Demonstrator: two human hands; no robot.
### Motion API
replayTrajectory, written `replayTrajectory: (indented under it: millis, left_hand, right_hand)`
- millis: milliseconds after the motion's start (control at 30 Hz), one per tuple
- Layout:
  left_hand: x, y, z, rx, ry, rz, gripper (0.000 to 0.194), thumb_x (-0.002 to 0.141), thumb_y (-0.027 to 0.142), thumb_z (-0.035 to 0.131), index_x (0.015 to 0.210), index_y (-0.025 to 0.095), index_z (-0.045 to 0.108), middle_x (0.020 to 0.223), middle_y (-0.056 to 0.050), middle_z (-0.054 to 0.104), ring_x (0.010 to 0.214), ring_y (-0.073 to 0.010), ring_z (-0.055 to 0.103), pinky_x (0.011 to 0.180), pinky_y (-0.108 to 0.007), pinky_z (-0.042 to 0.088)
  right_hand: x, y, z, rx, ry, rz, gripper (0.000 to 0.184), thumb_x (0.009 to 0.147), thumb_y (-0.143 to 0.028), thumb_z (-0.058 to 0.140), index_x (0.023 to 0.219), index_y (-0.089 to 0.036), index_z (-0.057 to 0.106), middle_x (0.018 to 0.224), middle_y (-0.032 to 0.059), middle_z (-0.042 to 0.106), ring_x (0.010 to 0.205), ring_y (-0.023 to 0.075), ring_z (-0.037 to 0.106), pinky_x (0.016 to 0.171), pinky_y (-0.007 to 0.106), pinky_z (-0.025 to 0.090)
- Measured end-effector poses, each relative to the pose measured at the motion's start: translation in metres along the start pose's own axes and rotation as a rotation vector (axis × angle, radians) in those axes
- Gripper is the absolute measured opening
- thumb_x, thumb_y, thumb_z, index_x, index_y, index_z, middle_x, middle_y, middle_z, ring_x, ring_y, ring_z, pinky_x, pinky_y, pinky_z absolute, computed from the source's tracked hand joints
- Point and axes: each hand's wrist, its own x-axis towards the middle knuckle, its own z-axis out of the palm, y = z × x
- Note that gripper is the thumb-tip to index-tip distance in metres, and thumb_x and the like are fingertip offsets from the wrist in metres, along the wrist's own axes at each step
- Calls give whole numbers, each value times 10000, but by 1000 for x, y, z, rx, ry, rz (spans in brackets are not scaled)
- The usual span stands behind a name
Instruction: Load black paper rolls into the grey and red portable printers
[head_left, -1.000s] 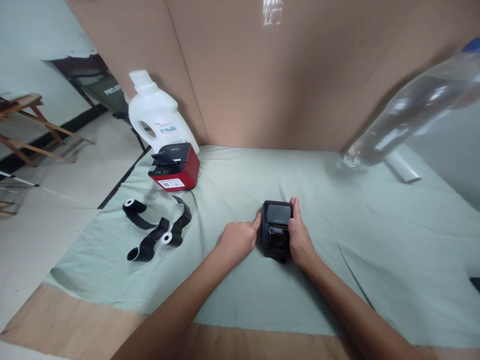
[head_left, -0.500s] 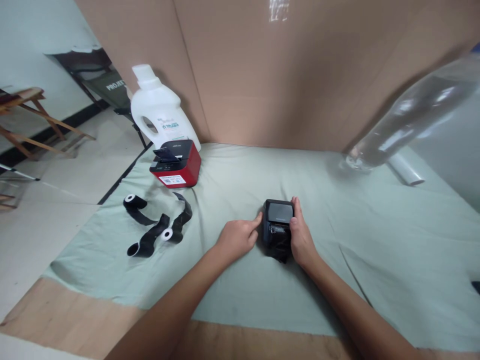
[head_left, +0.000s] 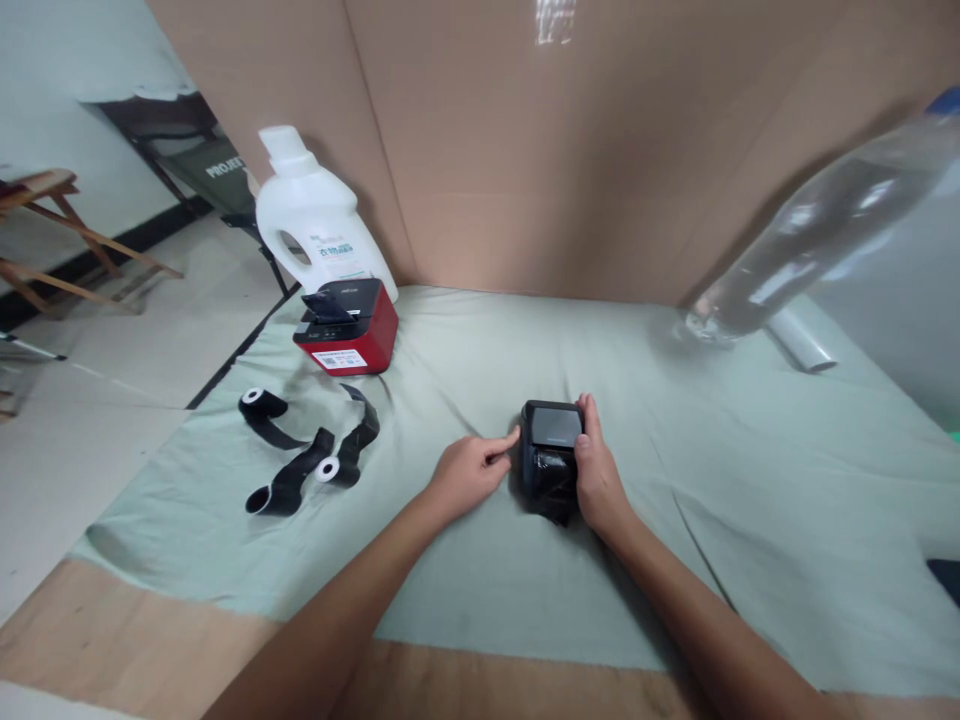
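Observation:
A small black printer (head_left: 556,425) with a glossy grey lid panel rests on the green cloth (head_left: 465,570) in front of me. Wrinkled, shiny black paper (head_left: 553,485) hangs from its near side. My right hand (head_left: 597,478) grips the printer's right side, thumb over the top edge and fingers along the wall. To the left, my left hand (head_left: 472,474) points its stretched index finger at the printer's left side, the tip at or touching it. The other fingers of that hand are loosely curled and hold nothing.
Black paper rolls (head_left: 285,495) lie partly unwound at left. Behind them stand a red and black printer (head_left: 352,335) and a white jug (head_left: 319,215). A clear bottle (head_left: 802,230) leans at right beside a pale tube (head_left: 806,345). Cardboard (head_left: 525,150) forms the back wall.
The whole view has shifted slightly, so everything appears a little further left. Both hands keep nearly the same places at the black printer.

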Motion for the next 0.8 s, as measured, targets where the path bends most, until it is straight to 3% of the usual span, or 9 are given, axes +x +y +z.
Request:
replayTrajectory:
  millis: [267, 333, 433, 567, 800]
  left_hand:
    - [-2, 2, 8, -26, 104, 12, 520, 904, 211, 527, 1404, 286, 649, 649, 33, 621, 600, -131, 481, 648, -250, 391]
    - [-2, 2, 11, -76, 209, 66, 511, 916, 206, 518, 1409, 240, 651, 752, -1, 667, 703, -155, 551, 715, -275, 447]
    - [-2, 0, 13, -161, 326, 206, 548, 939, 202, 505, 1483, 199, 572, 1068, -68, 744, 987, -207, 608, 914, -345, 498]
    - [-3, 0, 12, -230, 252, 280, 642, 973, 194, 478, 1606, 226, 378, 1417, -71, 656, 1252, -229, 546, 1104, -423, 447]
    - [-2, -3, 10, -232, 187, 302, 670, 961, 163, 450, 1619, 242, 355, 1491, -47, 599, 1339, -236, 513, 1183, -457, 394]
  right_hand:
    - [1, 2, 1, 3, 41, -12, 822, 1008, -696, 332, 1677, -243, 180, 1709, 76, 256, 1586, 290, 222, 1295, 554, 193]
    - [1, 2, 1, 12, 44, -11, 818, 1008, -693, 338, 1673, -240, 194, 1705, 79, 266, 1585, 290, 224, 1295, 555, 195]
    - [2, 1, 0, 20, 38, -9, 803, 1006, -695, 341, 1670, -264, 205, 1703, 67, 277, 1587, 283, 220, 1297, 554, 187]
    - [2, -1, 0, 23, 31, -6, 793, 1014, -682, 337, 1672, -262, 197, 1704, 76, 271, 1587, 275, 221, 1300, 546, 185]
    - [1, 1, 0, -20, 28, -26, 772, 1035, -648, 312, 1682, -266, 139, 1717, 73, 236, 1586, 281, 226, 1292, 537, 212]
